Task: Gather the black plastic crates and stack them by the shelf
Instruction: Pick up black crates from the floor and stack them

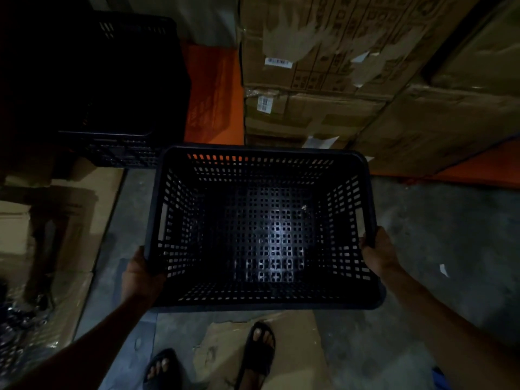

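Above the concrete floor (422, 220), an empty black crate (264, 229) hangs level, gripped by the left hand (140, 274) on its left rim and the right hand (378, 253) on its right rim. Ahead to the left stands a dark stack of black crates (112, 88), beside cardboard boxes (323, 68) on orange shelving (213, 94); 2 sandalled feet (259, 347) show below.

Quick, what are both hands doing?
Left hand: closed on the black crate, left rim.
Right hand: closed on the same crate, right rim.
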A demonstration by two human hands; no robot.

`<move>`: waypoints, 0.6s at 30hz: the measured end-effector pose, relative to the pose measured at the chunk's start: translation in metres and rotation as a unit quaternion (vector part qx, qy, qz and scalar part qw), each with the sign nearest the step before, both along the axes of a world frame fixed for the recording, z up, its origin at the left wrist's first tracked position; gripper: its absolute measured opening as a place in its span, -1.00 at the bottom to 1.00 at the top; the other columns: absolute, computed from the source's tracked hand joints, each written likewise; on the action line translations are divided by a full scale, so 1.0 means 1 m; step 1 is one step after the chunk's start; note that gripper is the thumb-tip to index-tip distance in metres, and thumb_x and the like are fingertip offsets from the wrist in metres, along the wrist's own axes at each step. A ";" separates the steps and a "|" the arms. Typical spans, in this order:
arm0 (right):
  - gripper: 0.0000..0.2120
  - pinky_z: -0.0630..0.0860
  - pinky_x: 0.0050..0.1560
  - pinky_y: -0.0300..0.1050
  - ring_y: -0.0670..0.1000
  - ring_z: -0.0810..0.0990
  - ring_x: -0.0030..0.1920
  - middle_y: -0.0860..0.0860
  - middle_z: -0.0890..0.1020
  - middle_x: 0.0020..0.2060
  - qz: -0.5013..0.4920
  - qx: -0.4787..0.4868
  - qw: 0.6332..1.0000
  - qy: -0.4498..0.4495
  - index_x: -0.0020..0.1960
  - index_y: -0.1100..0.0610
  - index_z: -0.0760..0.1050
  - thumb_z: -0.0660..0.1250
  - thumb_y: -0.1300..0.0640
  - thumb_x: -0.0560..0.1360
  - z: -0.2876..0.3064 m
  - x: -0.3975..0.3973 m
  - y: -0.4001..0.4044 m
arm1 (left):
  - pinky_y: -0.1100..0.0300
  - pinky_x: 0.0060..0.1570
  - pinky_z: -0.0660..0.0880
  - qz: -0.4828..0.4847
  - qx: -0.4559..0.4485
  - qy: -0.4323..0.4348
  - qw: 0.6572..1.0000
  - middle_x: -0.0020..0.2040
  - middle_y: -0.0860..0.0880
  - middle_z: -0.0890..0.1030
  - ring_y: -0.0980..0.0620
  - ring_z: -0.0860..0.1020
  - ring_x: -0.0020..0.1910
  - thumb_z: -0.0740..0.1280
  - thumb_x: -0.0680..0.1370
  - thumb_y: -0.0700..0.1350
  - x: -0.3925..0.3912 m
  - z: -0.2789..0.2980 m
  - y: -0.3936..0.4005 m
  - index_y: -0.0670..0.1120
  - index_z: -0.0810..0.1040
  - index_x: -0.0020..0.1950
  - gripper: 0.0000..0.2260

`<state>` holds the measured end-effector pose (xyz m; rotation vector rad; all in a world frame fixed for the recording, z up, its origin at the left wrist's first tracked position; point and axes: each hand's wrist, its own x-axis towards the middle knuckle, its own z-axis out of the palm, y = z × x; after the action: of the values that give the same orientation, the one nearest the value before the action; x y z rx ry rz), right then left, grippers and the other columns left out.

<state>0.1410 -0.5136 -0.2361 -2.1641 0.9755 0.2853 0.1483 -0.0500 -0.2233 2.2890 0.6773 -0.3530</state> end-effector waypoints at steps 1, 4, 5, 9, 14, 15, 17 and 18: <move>-0.80 0.44 -0.13 -0.07 0.20 0.55 -0.05 0.15 0.50 -0.08 0.001 0.001 1.000 0.014 0.16 0.27 0.38 0.24 0.25 0.55 0.000 0.000 -0.001 | -0.02 -0.06 0.51 0.001 0.008 0.005 1.000 0.11 -0.27 0.65 -0.26 0.61 0.09 0.47 0.38 -0.30 0.000 -0.001 0.001 -0.19 0.49 0.32 -0.49; -0.73 0.47 -0.07 0.00 0.26 0.56 0.03 0.23 0.54 0.00 -0.002 -0.008 0.999 0.044 0.20 0.28 0.37 0.27 0.27 0.52 0.000 0.001 -0.004 | -0.01 -0.03 0.53 0.027 0.000 0.004 1.000 0.10 -0.23 0.68 -0.22 0.64 0.09 0.48 0.40 -0.18 0.004 -0.004 0.002 -0.14 0.54 0.30 -0.53; -0.70 0.48 -0.05 0.03 0.26 0.56 0.05 0.25 0.55 0.04 0.001 -0.011 0.999 0.053 0.22 0.28 0.36 0.28 0.27 0.51 0.000 0.002 -0.004 | -0.01 0.00 0.55 0.034 0.005 -0.004 0.999 0.10 -0.22 0.68 -0.21 0.64 0.10 0.47 0.43 -0.11 0.006 -0.004 0.001 -0.12 0.55 0.28 -0.57; -0.66 0.54 0.03 0.18 0.34 0.57 0.06 0.33 0.57 0.08 -0.001 -0.038 0.998 0.057 0.23 0.31 0.36 0.31 0.28 0.48 0.000 0.003 -0.003 | -0.14 -0.01 0.59 0.036 0.055 -0.013 0.998 0.05 -0.24 0.69 -0.28 0.64 0.05 0.36 0.51 0.05 0.007 -0.009 0.000 -0.13 0.58 0.20 -0.65; -0.60 0.52 -0.02 0.15 0.37 0.59 0.03 0.35 0.59 0.05 0.011 -0.116 0.992 0.043 0.23 0.27 0.32 0.33 0.28 0.43 0.001 -0.007 0.011 | -0.06 -0.15 0.54 0.039 0.089 -0.022 0.995 -0.04 -0.29 0.69 -0.32 0.65 -0.06 0.36 0.51 0.00 0.005 -0.016 0.000 -0.18 0.60 0.13 -0.69; -0.59 0.53 -0.03 0.16 0.37 0.59 0.01 0.34 0.59 0.04 0.011 -0.126 0.991 0.040 0.23 0.26 0.31 0.33 0.28 0.42 0.001 -0.006 0.013 | -0.04 -0.17 0.53 0.036 0.096 -0.026 0.994 -0.05 -0.29 0.69 -0.33 0.65 -0.07 0.36 0.51 -0.01 0.005 -0.015 -0.001 -0.18 0.60 0.13 -0.70; -0.59 0.55 -0.07 0.15 0.34 0.60 -0.03 0.31 0.58 0.01 0.002 -0.121 0.992 0.040 0.20 0.24 0.29 0.33 0.29 0.40 0.003 -0.002 0.015 | -0.04 -0.20 0.52 0.023 0.118 -0.031 0.992 -0.08 -0.30 0.68 -0.34 0.65 -0.09 0.35 0.51 0.01 0.005 -0.014 -0.004 -0.17 0.60 0.11 -0.70; -0.60 0.54 -0.12 0.10 0.32 0.61 -0.06 0.29 0.58 -0.02 -0.003 -0.116 0.993 0.036 0.19 0.23 0.30 0.33 0.30 0.39 0.002 0.001 0.016 | -0.06 -0.19 0.52 0.020 0.129 -0.031 0.991 -0.09 -0.30 0.68 -0.35 0.64 -0.09 0.34 0.51 0.02 0.005 -0.013 -0.005 -0.17 0.59 0.11 -0.70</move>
<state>0.1416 -0.4980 -0.2336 -2.3741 1.1009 0.2587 0.1535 -0.0546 -0.2364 2.5145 0.7744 -0.1831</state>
